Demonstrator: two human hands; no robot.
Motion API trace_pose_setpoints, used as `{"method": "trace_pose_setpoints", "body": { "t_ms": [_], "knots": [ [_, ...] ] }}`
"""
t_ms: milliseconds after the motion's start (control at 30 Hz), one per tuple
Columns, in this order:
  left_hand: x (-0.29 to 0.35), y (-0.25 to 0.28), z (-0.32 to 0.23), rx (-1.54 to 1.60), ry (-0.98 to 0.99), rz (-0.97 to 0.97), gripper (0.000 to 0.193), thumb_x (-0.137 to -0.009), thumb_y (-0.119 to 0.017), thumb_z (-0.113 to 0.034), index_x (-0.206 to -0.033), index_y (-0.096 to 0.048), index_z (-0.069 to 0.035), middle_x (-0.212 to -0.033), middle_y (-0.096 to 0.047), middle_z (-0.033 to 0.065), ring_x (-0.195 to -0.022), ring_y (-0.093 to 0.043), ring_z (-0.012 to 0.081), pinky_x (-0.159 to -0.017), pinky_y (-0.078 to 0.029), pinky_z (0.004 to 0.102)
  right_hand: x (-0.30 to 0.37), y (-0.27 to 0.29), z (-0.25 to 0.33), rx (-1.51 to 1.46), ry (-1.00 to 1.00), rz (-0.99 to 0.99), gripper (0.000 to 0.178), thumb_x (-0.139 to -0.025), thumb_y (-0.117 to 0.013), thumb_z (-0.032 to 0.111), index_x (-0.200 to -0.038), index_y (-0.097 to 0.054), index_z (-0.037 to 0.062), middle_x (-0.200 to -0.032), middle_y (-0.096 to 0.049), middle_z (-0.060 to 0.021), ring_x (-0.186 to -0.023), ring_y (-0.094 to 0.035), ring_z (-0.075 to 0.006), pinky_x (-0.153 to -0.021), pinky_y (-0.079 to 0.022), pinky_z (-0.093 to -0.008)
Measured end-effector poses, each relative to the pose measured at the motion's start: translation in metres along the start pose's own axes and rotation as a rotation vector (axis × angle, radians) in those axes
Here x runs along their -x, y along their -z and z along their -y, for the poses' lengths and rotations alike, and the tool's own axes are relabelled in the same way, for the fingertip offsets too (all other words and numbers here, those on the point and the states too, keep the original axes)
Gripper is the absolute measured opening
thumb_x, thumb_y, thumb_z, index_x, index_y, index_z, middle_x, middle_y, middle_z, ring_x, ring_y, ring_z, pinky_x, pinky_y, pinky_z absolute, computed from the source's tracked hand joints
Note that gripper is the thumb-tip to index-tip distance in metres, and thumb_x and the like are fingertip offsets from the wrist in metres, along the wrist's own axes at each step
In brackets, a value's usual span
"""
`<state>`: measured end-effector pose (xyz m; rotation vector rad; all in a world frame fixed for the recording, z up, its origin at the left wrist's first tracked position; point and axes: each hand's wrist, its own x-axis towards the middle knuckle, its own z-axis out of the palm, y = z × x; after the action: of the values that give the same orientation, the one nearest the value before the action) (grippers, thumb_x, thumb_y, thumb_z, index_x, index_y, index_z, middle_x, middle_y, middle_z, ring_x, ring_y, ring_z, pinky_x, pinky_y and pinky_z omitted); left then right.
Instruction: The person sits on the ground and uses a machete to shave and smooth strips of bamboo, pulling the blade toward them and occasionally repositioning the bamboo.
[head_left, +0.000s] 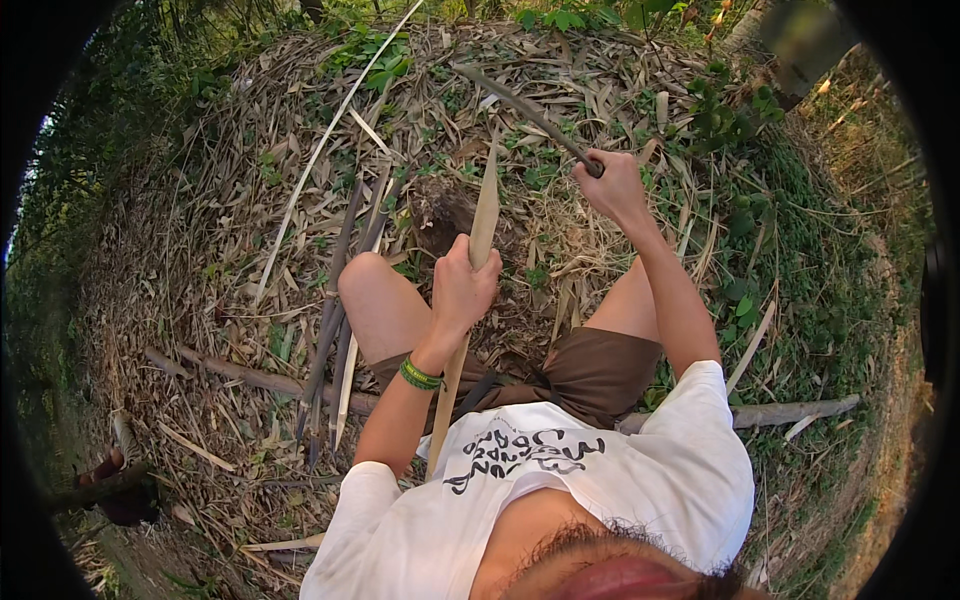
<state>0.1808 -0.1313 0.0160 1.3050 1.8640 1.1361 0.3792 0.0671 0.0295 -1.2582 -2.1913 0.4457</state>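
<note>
My left hand is wrapped round a long, flat, pale strip of split wood or bamboo. The strip stands between my knees, its narrow tip pointing away from me and its lower end running along my left side. In my right hand, raised over my right knee, a machete is gripped by its handle end. Its long dark blade reaches up and left beyond the strip's tip; the two look apart. Just past my left hand sits a dark, rough-topped stump.
Dark poles lie beside my left knee. A long pale strip slants across leaf litter at far left. A log crosses on both sides of my hips. Green plants grow at right. A dark object at lower left is unclear.
</note>
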Motion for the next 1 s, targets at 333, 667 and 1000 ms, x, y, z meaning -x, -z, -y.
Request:
{"method": "trace_pose_setpoints", "body": {
  "t_ms": [333, 667, 1000],
  "knots": [
    [-0.006, -0.014, 0.001, 0.008, -0.179, -0.021, 0.020, -0.088, -0.064, -0.013, -0.096, -0.057, 0.004, -0.062, -0.060, 0.0149, -0.054, -0.061, 0.0226, -0.052, -0.046, 0.0375, 0.023, -0.015, 0.049, 0.132, 0.474, 0.004, 0.015, -0.067, -0.071, 0.019, -0.069, -0.060, 0.0080, -0.054, -0.057, -0.0114, -0.051, -0.060, -0.0322, -0.049, -0.046, -0.0425],
    [0.035, -0.005, -0.010, 0.056, -0.178, 0.187, 0.025, -0.079, -0.067, -0.006, -0.091, -0.047, 0.005, -0.067, -0.060, 0.0293, -0.069, -0.065, 0.0476, -0.059, -0.050, 0.0478, -0.060, -0.004, -0.026, 0.152, -0.167, -0.063, 0.029, -0.082, -0.066, 0.032, -0.073, -0.065, 0.0042, -0.057, -0.062, -0.0099, -0.054, -0.064, -0.0306, -0.053, -0.050, -0.0432],
    [0.004, -0.011, 0.012, -0.034, -0.097, 0.009, 0.029, -0.079, -0.071, -0.008, -0.084, -0.045, 0.004, -0.067, -0.060, 0.0291, -0.066, -0.064, 0.0456, -0.056, -0.049, 0.0475, 0.025, -0.006, 0.030, 0.048, 0.242, 0.019, 0.019, -0.075, -0.071, 0.023, -0.077, -0.069, 0.0037, -0.053, -0.056, -0.0117, -0.046, -0.055, -0.0306, -0.051, -0.044, -0.0418]
  ]
}}
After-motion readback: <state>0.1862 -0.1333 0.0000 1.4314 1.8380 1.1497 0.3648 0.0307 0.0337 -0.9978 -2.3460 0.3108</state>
